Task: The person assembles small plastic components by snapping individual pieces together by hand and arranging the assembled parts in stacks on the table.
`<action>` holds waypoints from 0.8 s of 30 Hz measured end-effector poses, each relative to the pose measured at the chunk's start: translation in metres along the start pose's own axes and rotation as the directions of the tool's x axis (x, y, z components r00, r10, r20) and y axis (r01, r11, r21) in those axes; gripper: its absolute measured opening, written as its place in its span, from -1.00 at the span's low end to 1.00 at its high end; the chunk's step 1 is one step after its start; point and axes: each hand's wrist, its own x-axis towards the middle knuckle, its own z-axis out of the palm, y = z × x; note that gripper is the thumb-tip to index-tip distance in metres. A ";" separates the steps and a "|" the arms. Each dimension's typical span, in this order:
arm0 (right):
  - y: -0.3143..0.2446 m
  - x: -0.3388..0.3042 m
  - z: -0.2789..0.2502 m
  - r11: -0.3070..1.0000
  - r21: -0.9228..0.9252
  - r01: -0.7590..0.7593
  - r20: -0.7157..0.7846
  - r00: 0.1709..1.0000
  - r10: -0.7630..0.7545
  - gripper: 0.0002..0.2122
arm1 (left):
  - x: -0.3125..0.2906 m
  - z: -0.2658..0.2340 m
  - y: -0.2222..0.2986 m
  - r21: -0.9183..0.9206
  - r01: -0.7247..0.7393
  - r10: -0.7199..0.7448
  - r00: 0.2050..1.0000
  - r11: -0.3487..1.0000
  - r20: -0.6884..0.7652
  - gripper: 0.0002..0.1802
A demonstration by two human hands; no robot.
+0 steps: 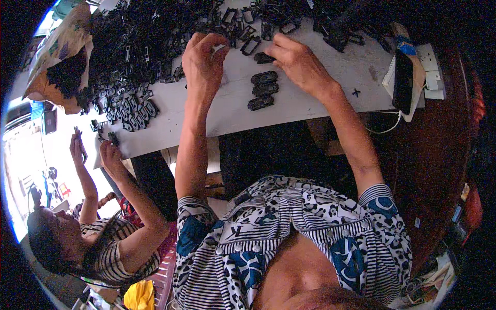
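Table: pale and flat; small things should slide on it easily.
Three parts: black, oblong, lying in a short column on the table, near each other; no hand is on them.
Part: a fourth black one, at the far end of this column; on the table or just above it, I cannot tell.
Weight and stiffness: I judge the part light and hard, maybe plastic, and a little slippery.
Where to hold: best by its two long sides, between thumb and finger, without strong squeezing.
Right hand: its fingertips seem to touch the right end of the part; whether they pinch it or only rest there, I cannot tell.
Left hand: thumb and forefinger curl toward each other; if something small is between them, I cannot tell.
Frames: open, with thin rims, loose beyond the hands; probably more fragile, so better taken at a corner.
Heap: many black pieces at the far left; they may catch on each other when lifted.
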 end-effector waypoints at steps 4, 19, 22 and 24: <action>-0.012 -0.003 0.000 0.998 0.051 0.043 0.025 0.999 -0.045 -0.72 | -0.008 0.008 0.004 0.089 -0.042 0.039 0.999 0.995 0.033 -0.78; -0.002 0.020 -0.005 0.924 0.274 -0.267 -0.102 0.947 0.304 -0.74 | 0.007 0.033 0.013 -0.077 -0.071 0.078 0.994 0.994 0.081 -0.75; -0.007 0.025 0.012 0.621 0.716 -0.319 -0.043 0.868 0.495 -0.66 | 0.009 0.039 0.024 -0.423 0.216 -0.152 0.972 0.880 0.179 -0.82; -0.004 0.027 0.013 0.617 0.735 -0.283 -0.077 0.869 0.490 -0.66 | 0.011 0.037 0.024 -0.544 0.243 -0.155 0.967 0.803 0.203 -0.81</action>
